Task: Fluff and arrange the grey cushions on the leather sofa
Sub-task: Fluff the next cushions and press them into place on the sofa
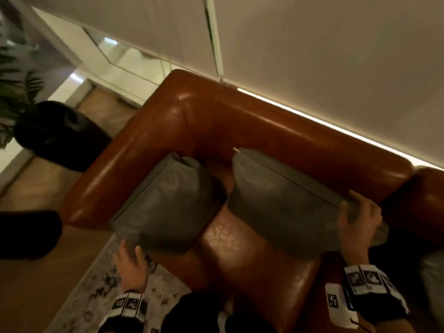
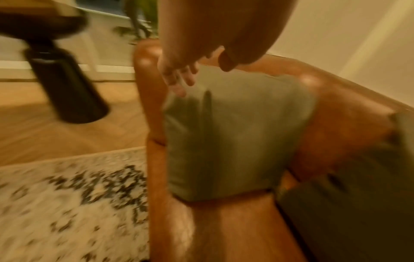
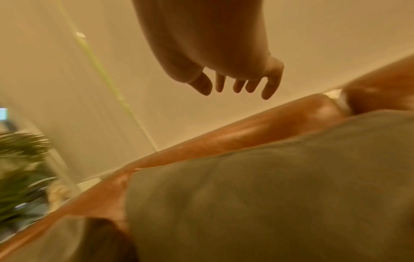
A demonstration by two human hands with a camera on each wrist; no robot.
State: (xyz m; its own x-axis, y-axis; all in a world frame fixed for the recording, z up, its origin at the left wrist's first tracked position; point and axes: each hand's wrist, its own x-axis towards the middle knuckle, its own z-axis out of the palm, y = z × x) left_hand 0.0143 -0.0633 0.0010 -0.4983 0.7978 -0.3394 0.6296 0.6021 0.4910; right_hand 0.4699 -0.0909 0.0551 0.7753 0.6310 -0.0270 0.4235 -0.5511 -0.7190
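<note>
Two grey cushions stand on the brown leather sofa (image 1: 240, 121). The left cushion (image 1: 165, 205) leans against the armrest and the right cushion (image 1: 288, 200) against the backrest. My left hand (image 1: 131, 255) is at the left cushion's near corner. In the blurred left wrist view its fingers (image 2: 179, 78) are stretched out at the edge of that cushion (image 2: 235, 133). My right hand (image 1: 358, 212) lies spread over the right cushion's right end. The right wrist view shows its fingers (image 3: 237, 86) straight and apart above the cushion (image 3: 268, 195). Neither hand grips anything.
A third grey cushion (image 1: 432, 272) shows at the right edge. A black round pot (image 1: 60, 135) with a plant (image 1: 14, 87) stands beyond the armrest on the wood floor. A patterned rug (image 1: 96, 284) lies in front of the sofa. The wall runs close behind the backrest.
</note>
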